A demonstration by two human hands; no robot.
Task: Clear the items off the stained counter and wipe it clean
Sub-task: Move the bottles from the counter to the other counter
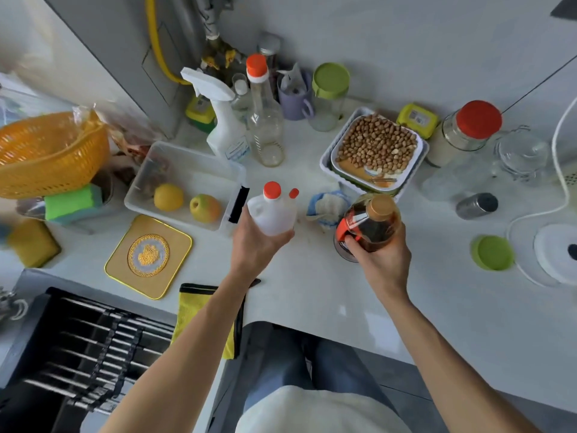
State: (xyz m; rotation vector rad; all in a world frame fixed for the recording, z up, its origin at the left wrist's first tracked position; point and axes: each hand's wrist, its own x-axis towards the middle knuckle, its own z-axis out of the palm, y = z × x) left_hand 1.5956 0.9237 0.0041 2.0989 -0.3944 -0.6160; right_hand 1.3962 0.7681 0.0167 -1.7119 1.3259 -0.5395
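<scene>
A white jug [274, 214] with red caps is gripped from below by the left hand [254, 245] and held above the counter [327, 295]. A dark-liquid bottle [371, 226] at three o'clock of it is clasped by the right hand [382, 260], apparently so that both can be carried off together. Brownish stains [304, 228] are seen between them. A crumpled cloth [327, 207] lies at twelve o'clock of the stains, and a yellow towel [207, 320] is draped at six o'clock, presumably kept for wiping.
</scene>
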